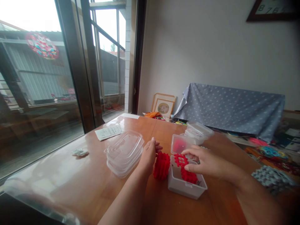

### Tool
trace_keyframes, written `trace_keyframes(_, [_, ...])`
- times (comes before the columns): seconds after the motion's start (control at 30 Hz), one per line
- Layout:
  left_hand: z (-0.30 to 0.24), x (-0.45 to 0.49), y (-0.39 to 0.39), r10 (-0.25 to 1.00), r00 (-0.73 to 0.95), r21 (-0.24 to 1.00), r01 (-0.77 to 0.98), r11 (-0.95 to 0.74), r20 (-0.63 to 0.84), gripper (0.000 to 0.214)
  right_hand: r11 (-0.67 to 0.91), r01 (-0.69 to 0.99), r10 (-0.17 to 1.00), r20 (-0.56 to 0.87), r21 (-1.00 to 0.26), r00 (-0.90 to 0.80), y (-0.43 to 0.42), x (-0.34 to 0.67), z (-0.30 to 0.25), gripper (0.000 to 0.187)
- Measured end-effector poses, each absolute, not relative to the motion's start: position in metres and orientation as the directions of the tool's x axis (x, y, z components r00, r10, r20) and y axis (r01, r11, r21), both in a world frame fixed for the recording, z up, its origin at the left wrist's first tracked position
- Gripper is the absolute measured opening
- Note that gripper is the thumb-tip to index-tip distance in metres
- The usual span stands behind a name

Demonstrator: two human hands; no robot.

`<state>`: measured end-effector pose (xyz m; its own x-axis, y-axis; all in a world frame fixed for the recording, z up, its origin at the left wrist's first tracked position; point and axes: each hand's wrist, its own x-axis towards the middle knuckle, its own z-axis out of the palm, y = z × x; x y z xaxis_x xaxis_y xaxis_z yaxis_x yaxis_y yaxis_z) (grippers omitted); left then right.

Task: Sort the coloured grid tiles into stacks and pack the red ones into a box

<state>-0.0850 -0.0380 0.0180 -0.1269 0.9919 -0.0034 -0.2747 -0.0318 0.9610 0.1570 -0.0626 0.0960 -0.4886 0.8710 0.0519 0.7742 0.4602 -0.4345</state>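
Observation:
Over a white plastic box (187,189) on the table, my right hand (201,161) pinches a red lattice-like plastic piece (180,159) between thumb and fingers. More red pieces (189,175) lie inside the box under it. The box's clear hinged lid (174,140) stands raised at the back. Just left of the box, a stack of red plastic pieces (161,166) rests on the table. Beside that stack is my left hand (149,153), thumb up and fingers apart, with nothing visible in it. Whether its fingers touch the stack, I cannot tell.
Clear plastic lids (124,150) lie stacked left of my left arm. Farther left are a small pale packet (80,152) and written paper (109,132). Clear containers (199,131) stand behind the box. Grey lattice pieces (273,179) sit at the right.

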Motion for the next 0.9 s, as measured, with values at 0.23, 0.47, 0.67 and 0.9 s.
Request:
trace_keyframes(0.23, [0.016, -0.087, -0.036, 0.992, -0.127, 0.972, -0.231, -0.032, 0.002, 0.070, 0.395, 0.838, 0.887, -0.081, -0.375, -0.455, -0.072, 0.190, 0.083, 0.038])
trace_keyframes(0.47, [0.015, -0.088, -0.035, 0.992, -0.126, 0.977, -0.212, -0.037, 0.010, 0.073, 0.376, 0.889, 0.907, -0.094, -0.262, -0.411, -0.069, 0.192, 0.079, 0.040])
trace_keyframes(0.67, [0.016, -0.089, -0.036, 0.992, -0.124, 0.976, -0.212, -0.039, 0.013, 0.072, 0.381, 0.893, 0.915, -0.040, -0.240, -0.401, -0.072, 0.188, 0.079, 0.038])
trace_keyframes(0.9, [0.016, -0.088, -0.035, 0.994, -0.113, 0.977, -0.214, -0.020, -0.005, 0.072, 0.403, 0.892, 0.902, -0.076, -0.206, -0.425, -0.078, 0.168, 0.083, 0.022])
